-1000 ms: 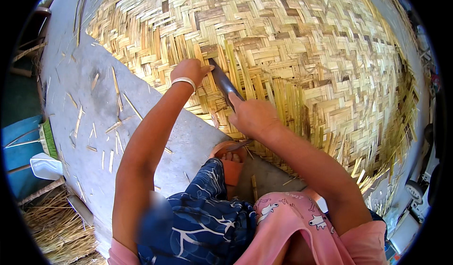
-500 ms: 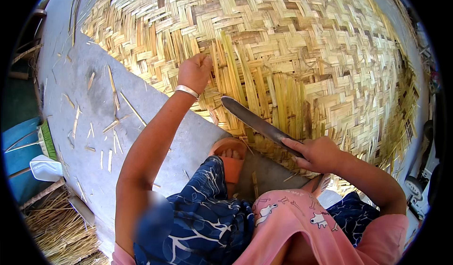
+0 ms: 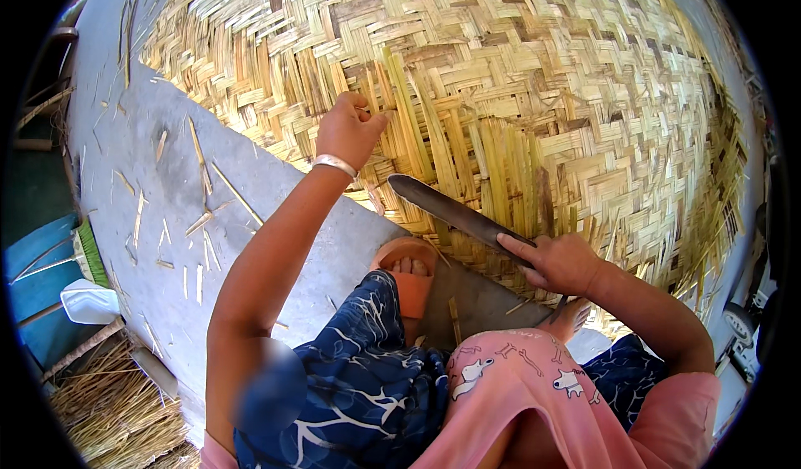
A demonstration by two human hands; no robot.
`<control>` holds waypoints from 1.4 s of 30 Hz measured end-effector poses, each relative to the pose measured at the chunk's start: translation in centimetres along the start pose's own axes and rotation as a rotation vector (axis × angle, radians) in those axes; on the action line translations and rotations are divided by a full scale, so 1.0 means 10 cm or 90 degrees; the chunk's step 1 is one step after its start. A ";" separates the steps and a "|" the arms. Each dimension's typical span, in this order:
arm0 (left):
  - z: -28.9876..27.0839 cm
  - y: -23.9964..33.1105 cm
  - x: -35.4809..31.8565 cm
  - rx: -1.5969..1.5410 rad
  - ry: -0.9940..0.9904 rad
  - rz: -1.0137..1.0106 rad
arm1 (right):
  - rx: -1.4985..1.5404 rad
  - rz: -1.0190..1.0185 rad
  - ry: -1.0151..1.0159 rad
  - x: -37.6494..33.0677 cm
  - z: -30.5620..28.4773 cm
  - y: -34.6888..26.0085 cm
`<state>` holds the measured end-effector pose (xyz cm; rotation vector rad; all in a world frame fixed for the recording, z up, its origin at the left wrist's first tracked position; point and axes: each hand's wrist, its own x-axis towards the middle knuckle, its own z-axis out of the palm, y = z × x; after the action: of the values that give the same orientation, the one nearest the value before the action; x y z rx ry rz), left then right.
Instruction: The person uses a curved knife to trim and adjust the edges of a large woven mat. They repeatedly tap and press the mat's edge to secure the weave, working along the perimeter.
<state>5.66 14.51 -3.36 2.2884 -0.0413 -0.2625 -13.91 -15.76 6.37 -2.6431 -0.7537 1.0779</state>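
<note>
A large mat (image 3: pixel 601 77) woven from flat, pale yellow strips lies over the floor before me. Several loose strip ends (image 3: pixel 505 168) stick out greenish-yellow near its close edge. My left hand (image 3: pixel 355 131), a pale band on its wrist, is over the mat's left part with curled fingers. Its thumb stands a little off the forefinger, and what it may pinch is too small to make out. In my right hand (image 3: pixel 563 264) is a machete (image 3: pixel 459 219), forefinger stretched along the dark blade. The blade points up-left over the mat's near edge, its tip below my left hand.
Cut strip scraps (image 3: pixel 200 164) litter the grey floor (image 3: pixel 167 219) at left. At the left rim are a green-bristled broom (image 3: pixel 88 252), a white plastic container (image 3: pixel 90 302) and a straw bundle (image 3: pixel 117 394). My foot in an orange sandal (image 3: pixel 411 281) rests beside the mat's edge.
My left hand has turned slightly, and its thumb has come away from the forefinger. The machete stays nearly where it was in my right hand.
</note>
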 end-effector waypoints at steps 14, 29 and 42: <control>-0.09 0.24 0.41 -0.326 -0.263 -0.303 | 0.017 0.015 0.007 0.03 0.09 -0.04; -0.04 0.07 -0.01 -0.324 -0.146 -0.274 | 0.191 -0.012 0.051 -0.05 -0.01 -0.06; -0.06 -0.14 -0.17 -0.511 -0.137 -0.282 | 0.547 0.135 0.098 0.75 -0.62 -0.39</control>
<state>4.03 16.10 -3.74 1.4414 0.3970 -0.6258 -6.57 -8.44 7.68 -2.0316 0.0506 0.9357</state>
